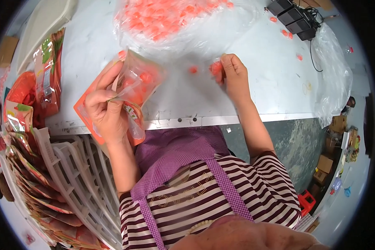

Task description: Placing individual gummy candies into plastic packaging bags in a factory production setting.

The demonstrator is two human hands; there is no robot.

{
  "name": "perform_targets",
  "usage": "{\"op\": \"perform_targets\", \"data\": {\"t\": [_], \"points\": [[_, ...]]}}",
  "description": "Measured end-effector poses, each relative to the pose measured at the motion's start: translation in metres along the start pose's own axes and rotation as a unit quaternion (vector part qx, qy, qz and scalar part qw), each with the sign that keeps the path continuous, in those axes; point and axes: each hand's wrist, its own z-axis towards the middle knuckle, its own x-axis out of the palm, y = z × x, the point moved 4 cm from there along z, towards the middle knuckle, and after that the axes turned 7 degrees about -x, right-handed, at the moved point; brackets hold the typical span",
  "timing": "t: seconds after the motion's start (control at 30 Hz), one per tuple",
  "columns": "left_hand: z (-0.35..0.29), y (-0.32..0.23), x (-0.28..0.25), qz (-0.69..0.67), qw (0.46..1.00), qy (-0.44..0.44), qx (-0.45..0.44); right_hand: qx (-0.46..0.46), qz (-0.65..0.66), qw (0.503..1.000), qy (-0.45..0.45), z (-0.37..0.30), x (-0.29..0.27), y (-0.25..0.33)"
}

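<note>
My left hand point(106, 110) grips an orange-and-clear pouch point(133, 100) by its side, its mouth tilted up and to the right. Several red pieces show through the clear film. My right hand point(236, 77), to the right of the pouch and apart from it, pinches a small red wrapped candy point(216, 68) between thumb and fingers; whether it holds more than one I cannot tell. Between the two hands, a single red candy point(193, 69) lies on the table. Beyond them, a big heap of the same candies point(154, 21) rests on a clear plastic sheet point(196, 39).
Printed pouches point(50, 79) lie at the table's left, and more pouches point(41, 183) stand packed beside white plastic crates point(71, 166) below. Black boxes with cables point(293, 18) sit far right, near loose candies. Clear film point(331, 75) hangs over the right edge; a red stool point(306, 203) stands lower right.
</note>
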Motion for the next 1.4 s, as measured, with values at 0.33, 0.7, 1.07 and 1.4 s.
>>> {"op": "perform_targets", "data": {"t": [0.33,0.7,1.07,1.4], "points": [[-0.008,0.0,-0.012,0.06,0.998,-0.014,-0.031,0.02,-0.028,0.99,-0.135,0.016,-0.073,-0.008],[-0.008,0.0,-0.014,0.065,0.998,0.002,-0.015,0.046,0.126,0.989,-0.061,0.013,-0.049,0.008],[-0.013,-0.027,-0.013,0.025,0.998,-0.041,0.026,-0.342,-0.396,0.838,0.154,0.075,0.049,0.017],[-0.016,-0.028,-0.025,0.038,0.997,-0.06,0.034,-0.345,-0.428,0.816,0.18,0.099,0.075,0.003]]}}
